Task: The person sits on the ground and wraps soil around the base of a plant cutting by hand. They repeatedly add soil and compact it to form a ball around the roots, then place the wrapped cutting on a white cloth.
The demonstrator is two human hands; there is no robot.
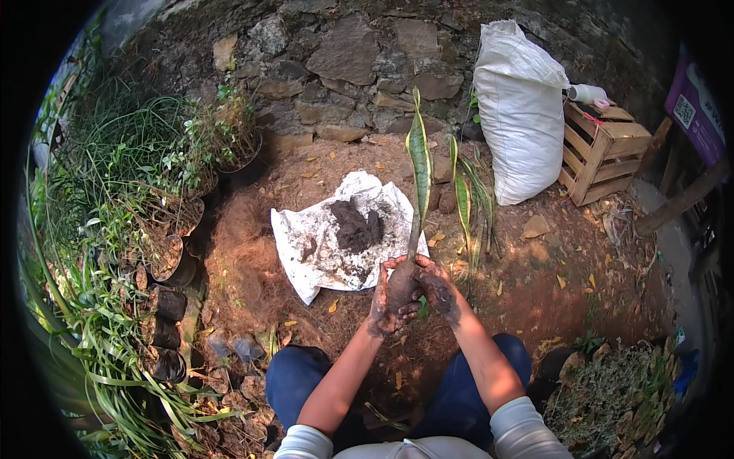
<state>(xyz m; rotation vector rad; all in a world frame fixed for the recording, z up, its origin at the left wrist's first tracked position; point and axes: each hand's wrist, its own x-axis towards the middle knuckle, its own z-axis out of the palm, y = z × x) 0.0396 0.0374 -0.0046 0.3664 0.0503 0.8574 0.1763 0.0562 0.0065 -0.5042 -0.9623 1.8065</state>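
Observation:
Between my muddy palms sits a rounded ball of wet soil (403, 282), with an upright snake plant leaf (420, 166) rising from its top. My left hand (385, 310) cups the ball from the left and below. Pressed against its right side is my right hand (438, 290), caked with dark mud. Just beyond, a white woven sack sheet (298, 229) lies on the ground, bearing lumps of dark wet soil (354, 228). More snake plant leaves (463, 206) with yellow edges lie to the right of the sheet.
A full white sack (519, 120) stands by the stone wall (350, 51), beside a wooden crate (605, 149) with a white cup (586, 93) on it. Brown fibre (249, 252) is heaped left of the sheet. Potted plants (175, 261) line the left side.

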